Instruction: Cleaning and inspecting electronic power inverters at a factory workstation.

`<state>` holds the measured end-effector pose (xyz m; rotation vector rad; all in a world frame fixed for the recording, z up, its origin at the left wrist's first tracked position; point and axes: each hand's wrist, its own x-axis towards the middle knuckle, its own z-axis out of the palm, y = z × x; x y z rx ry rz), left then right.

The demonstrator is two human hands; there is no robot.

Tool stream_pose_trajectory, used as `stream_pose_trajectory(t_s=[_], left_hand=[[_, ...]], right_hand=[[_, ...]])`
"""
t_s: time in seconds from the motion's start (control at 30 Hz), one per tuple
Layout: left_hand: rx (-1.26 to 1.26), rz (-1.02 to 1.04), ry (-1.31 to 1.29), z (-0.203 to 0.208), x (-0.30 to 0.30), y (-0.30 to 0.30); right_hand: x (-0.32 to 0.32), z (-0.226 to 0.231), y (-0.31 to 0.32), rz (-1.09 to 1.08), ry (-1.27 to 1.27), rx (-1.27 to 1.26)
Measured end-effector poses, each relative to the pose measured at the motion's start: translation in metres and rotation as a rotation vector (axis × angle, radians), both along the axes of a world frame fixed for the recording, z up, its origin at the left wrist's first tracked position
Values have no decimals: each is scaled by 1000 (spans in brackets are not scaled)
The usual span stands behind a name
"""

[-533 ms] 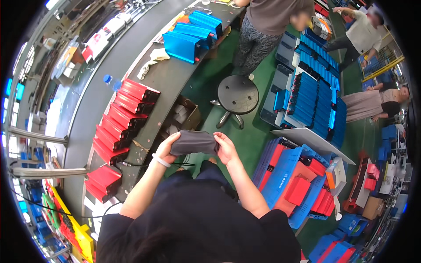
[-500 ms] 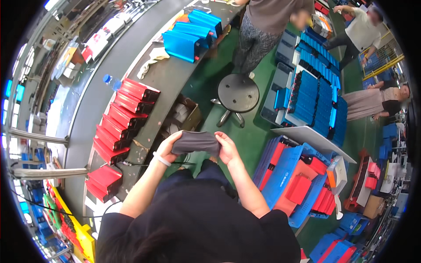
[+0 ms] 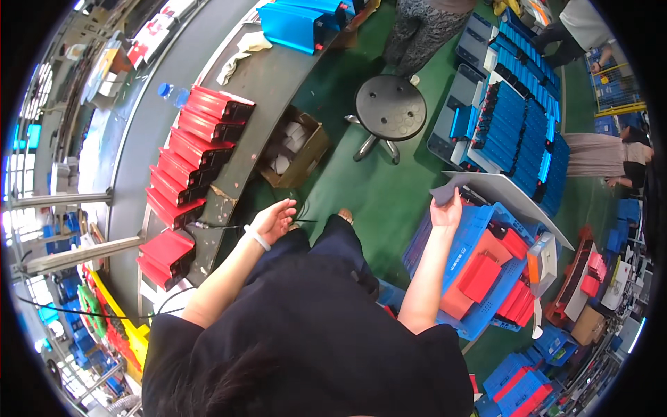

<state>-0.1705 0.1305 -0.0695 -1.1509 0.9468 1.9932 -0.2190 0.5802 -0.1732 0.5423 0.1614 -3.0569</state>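
My right hand reaches out to the right, gripping a dark grey cloth that is bunched at its fingertips. It is held up beside the blue crate, near the edge of a grey-white board. In front of my body and left of centre, my left hand is empty, with its fingers loosely bent and apart. A white band circles that wrist. The workbench with red metal housings is to the left of this hand.
A round black stool stands ahead, with a person beyond it. Blue housings fill a cart at the right. More blue housings and a bottle are on the bench. Below it is a cardboard box.
Both hands were holding the grey cloth stretched in front of me. My left hand has let go, and my right hand has carried the cloth to the right. The view has shifted.
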Motion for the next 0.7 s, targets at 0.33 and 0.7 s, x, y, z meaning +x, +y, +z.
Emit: stream_pose_trajectory(t_s=[0.33,0.7], left_hand=[[-30,54,85,6,-13,2],[32,91,126,-25,-16,2]], right_hand=[[-36,21,-22,-102,16,-101],[-46,57,-25,95,218,-121]])
